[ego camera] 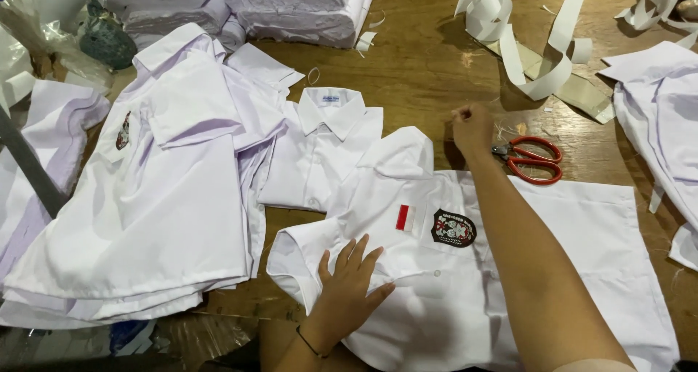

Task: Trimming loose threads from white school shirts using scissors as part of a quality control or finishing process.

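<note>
left hand: flat, fingers spread, pressing white shirt at lower centre
right hand: fingers bunched above shirt collar, grip contents unclear
scissors: 1 pair, red handles, just right of right hand
folded shirt: 1, centre
shirt pile: 1, left
paper strips: several, upper right

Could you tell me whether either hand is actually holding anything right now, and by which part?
Nothing is held. The left hand lies flat on the white shirt; the right hand is closed near the red scissors, apart from them.
</note>
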